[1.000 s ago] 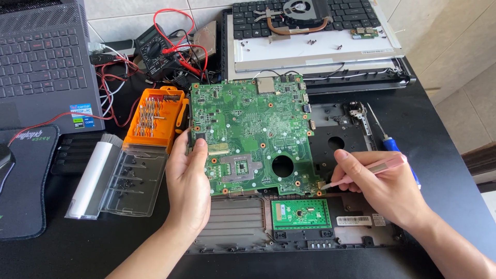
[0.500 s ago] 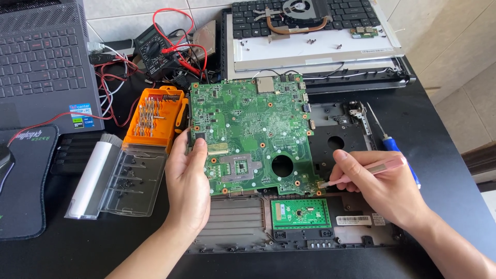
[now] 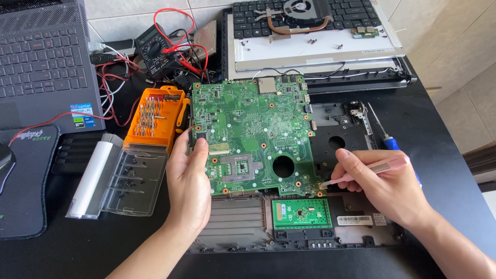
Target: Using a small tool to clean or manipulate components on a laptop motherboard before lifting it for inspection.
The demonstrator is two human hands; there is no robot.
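Laptop well stripped: keyboard w/ fan on top set aside at upper centre, loose screws on the panel beside it. Green circuit board mid-frame, lying over the open laptop base, not yet lifted clear. Left hand grip closed on board's left edge. Right hand grip closed on pink pry tool, tip at board's lower-right corner. Orange bit set left of board.

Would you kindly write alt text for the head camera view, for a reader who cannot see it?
A person's left hand steadies a green laptop motherboard over an opened laptop base, while the right hand touches a pink tool to the board's lower right corner. An orange screwdriver bit set lies to the left.
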